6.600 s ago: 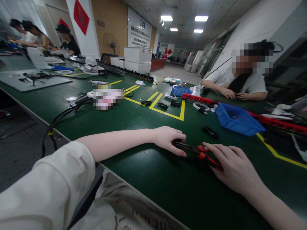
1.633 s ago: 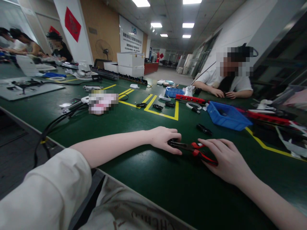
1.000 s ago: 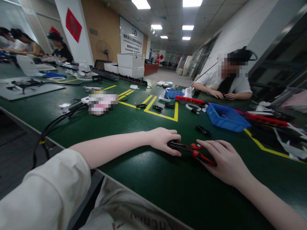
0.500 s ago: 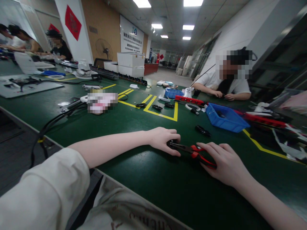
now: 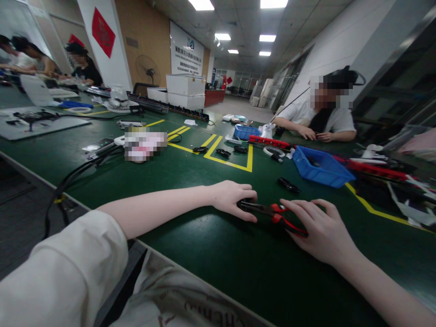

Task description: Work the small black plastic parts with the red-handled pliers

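Indoors, red-handled pliers (image 5: 272, 211) lie on the long green table (image 5: 204, 254).

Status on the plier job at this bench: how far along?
Done: nothing clearly finished; the blue bin is too dark inside to judge.
In hand: the left hand is curled on a small black part at the tips of the pliers. The right hand lies over their red handles, grip unclear, low on the green table.
Left: a loose black part beyond the hands, apparently untouched.
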The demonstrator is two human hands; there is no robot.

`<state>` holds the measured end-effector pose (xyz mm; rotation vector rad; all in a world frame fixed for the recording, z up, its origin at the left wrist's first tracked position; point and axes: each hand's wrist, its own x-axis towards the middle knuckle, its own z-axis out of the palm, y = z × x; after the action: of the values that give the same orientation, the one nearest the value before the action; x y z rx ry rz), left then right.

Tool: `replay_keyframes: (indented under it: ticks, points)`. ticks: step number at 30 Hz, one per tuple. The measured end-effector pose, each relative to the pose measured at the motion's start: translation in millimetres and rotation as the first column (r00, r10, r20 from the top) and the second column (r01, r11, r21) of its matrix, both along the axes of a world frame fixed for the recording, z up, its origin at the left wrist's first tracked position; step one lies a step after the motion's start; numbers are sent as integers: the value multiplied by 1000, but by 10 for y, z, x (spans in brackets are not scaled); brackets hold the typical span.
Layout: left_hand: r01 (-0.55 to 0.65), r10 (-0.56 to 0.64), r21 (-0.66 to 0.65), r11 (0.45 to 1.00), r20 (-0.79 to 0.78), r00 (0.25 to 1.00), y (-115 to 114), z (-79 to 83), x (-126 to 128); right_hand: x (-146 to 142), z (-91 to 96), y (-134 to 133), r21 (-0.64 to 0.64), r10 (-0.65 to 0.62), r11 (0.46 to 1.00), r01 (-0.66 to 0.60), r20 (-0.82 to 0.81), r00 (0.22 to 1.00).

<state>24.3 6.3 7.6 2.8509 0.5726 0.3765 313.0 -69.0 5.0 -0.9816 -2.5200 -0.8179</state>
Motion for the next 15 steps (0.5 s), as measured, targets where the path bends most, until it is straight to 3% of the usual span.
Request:
replay_keyframes:
  ticks: [15]
  points:
    - [-5,5,12,1000,10,1000,-1,-6,9,-13,17,-19,36,18,999,-20,48,999]
